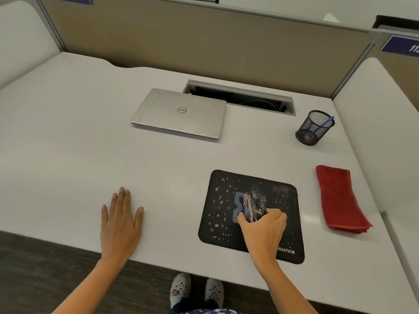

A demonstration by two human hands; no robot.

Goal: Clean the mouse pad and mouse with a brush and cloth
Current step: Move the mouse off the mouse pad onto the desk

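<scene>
Right grip [263,225] curled round the mouse [254,203]; left grip [121,218] spread flat on the counter [90,143].

The right grip's fingers and thumb close on the near end of the mouse, which sits near the middle of the speckled black mouse pad [223,225], lower right of centre in the frame. The left grip lies palm down, fingers straight, holding nothing, lower left of centre near the counter's front edge. The pad's near edge lies close to that front edge. A folded red cloth [340,198] lies to the right of the pad, apart from it. Further up at right a black mesh cup [314,128] holds a thin blue tool [323,125]. A closed silver laptop [179,113] lies at upper centre, beside an open cable slot [240,97]. Bare pale counter spreads across the left. Tan partitions [204,37] wall the back, and dark floor [45,268] shows below.
</scene>
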